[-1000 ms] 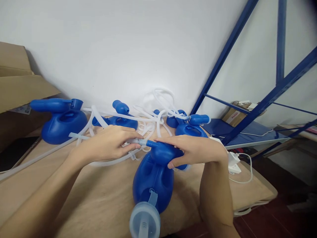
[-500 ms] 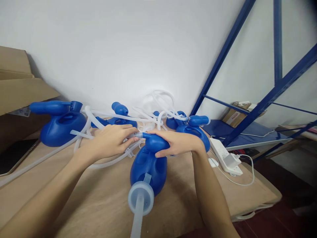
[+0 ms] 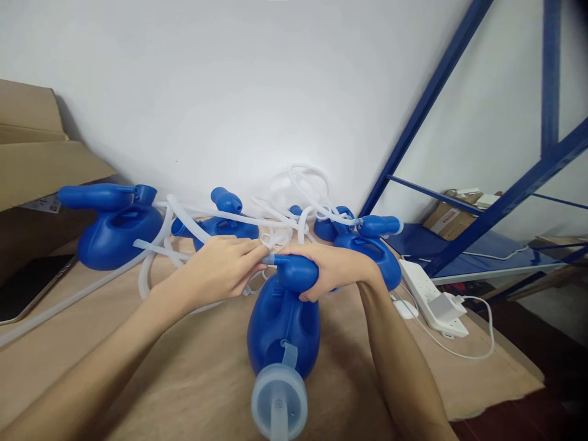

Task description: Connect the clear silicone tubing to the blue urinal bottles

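At the table's near side [image 3: 193, 373], my left hand [image 3: 225, 266] pinches the tube end [image 3: 269, 260] at the spout [image 3: 282, 260] of the blue bottle [image 3: 283, 321], my right hand [image 3: 337, 268] grips its top [image 3: 297, 274], and I judge this joining needs steady pressing.

Pale wall [image 3: 229, 92] behind a tan worktop [image 3: 184, 380]
A blue metal rack [image 3: 423, 110] stands at the right, with a low blue shelf [image 3: 408, 242]; dark red floor [image 3: 505, 422] shows below, dimmer than the softly lit wall.
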